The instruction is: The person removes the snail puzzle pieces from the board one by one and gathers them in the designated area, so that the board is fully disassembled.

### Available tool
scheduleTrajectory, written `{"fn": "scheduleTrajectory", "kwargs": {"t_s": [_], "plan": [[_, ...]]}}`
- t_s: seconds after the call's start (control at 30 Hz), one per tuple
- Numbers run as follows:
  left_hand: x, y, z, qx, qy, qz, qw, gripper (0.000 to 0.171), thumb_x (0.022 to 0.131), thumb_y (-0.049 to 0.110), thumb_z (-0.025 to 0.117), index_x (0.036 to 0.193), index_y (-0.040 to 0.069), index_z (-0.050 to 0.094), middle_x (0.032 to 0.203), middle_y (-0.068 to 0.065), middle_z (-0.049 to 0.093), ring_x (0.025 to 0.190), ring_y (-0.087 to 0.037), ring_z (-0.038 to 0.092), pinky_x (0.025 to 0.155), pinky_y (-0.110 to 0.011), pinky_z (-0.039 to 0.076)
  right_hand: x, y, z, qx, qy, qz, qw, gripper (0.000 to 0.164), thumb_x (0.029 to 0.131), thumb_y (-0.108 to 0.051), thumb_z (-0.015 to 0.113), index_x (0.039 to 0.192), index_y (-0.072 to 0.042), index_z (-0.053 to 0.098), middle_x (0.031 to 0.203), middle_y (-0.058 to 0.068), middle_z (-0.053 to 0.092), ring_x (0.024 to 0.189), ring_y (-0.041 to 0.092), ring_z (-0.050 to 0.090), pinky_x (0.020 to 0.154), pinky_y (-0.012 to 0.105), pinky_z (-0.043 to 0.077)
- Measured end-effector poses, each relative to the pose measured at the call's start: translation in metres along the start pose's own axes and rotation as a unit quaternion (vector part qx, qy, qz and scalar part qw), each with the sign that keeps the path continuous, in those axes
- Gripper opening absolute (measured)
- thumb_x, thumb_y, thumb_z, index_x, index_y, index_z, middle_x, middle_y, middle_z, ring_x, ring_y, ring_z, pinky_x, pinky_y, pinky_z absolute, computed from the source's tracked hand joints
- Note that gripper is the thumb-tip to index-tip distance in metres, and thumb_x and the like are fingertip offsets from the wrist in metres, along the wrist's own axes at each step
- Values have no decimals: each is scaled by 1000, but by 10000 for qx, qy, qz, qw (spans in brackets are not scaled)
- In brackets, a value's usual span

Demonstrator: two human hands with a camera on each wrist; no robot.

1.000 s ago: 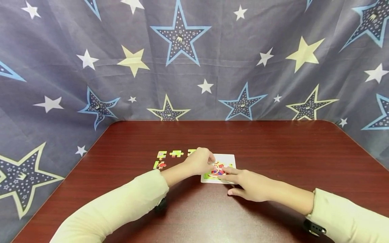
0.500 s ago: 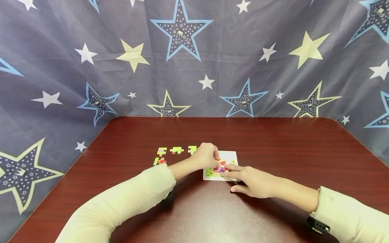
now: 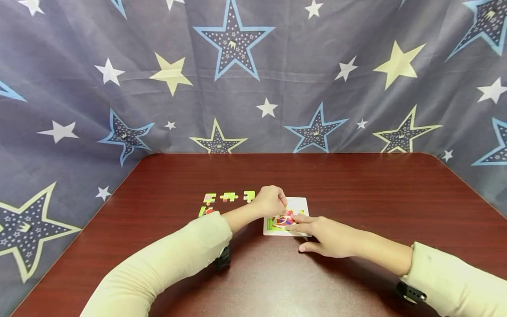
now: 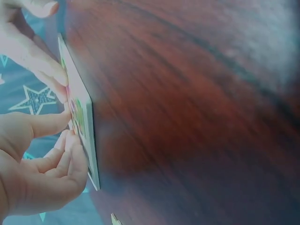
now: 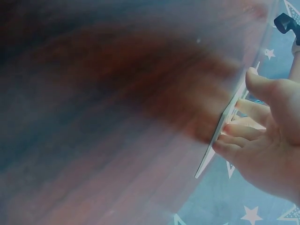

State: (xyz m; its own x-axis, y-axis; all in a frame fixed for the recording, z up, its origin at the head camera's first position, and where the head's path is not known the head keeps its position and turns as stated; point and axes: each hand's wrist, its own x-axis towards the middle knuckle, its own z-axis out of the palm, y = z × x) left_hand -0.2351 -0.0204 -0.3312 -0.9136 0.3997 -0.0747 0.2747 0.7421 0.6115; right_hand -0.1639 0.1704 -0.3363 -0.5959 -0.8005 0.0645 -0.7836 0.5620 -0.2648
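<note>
In the head view a white-framed puzzle board (image 3: pixel 299 203) with a green, red and blue picture lies flat on the table. My left hand (image 3: pixel 269 201) is over its left half, thumb and fingers bent together at a small puzzle piece on the picture; the fingers hide most of that piece. My right hand (image 3: pixel 330 237) comes from the right, with nearly straight fingers resting on the picture and the thumb apart, off the board's near edge. The left wrist view shows the left thumb (image 4: pixel 51 124) and curled fingers meeting the board's surface, close to the right fingertips.
Loose puzzle pieces lie left of the board: a pink-and-green one (image 3: pixel 210 198), a green one (image 3: pixel 229 197), another green one (image 3: pixel 249 195), and a red-and-green one (image 3: pixel 206 211) partly behind the left sleeve. A star-patterned curtain (image 3: pixel 253 88) hangs behind the dark red table (image 3: pixel 356 180).
The left hand has shifted slightly right over the board, uncovering more of the nearest green piece. The right hand stays on the picture. The head view has tilted a little.
</note>
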Motion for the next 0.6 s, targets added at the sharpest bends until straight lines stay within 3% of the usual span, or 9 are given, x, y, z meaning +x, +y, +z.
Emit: {"fn": "scheduleTrajectory", "kwargs": {"t_s": [0.33,0.6], "plan": [[5,2,-4,-30,-252,-382,9989,10,76,8,77,84,4,73,74,-5,69,71,-10,54,62,-16,42,0,-1,0,0,-26,87,10000,45,89,-24,67,132,-9,58,139,20,53,124,31,57,98,44,49],[7,0,-3,-284,-174,-556,9979,13,73,9,79,84,6,73,67,3,59,71,-10,51,59,-16,39,0,-3,-1,38,-41,145,9999,46,90,-23,67,133,-11,58,141,23,51,126,33,56,97,44,50]]}}
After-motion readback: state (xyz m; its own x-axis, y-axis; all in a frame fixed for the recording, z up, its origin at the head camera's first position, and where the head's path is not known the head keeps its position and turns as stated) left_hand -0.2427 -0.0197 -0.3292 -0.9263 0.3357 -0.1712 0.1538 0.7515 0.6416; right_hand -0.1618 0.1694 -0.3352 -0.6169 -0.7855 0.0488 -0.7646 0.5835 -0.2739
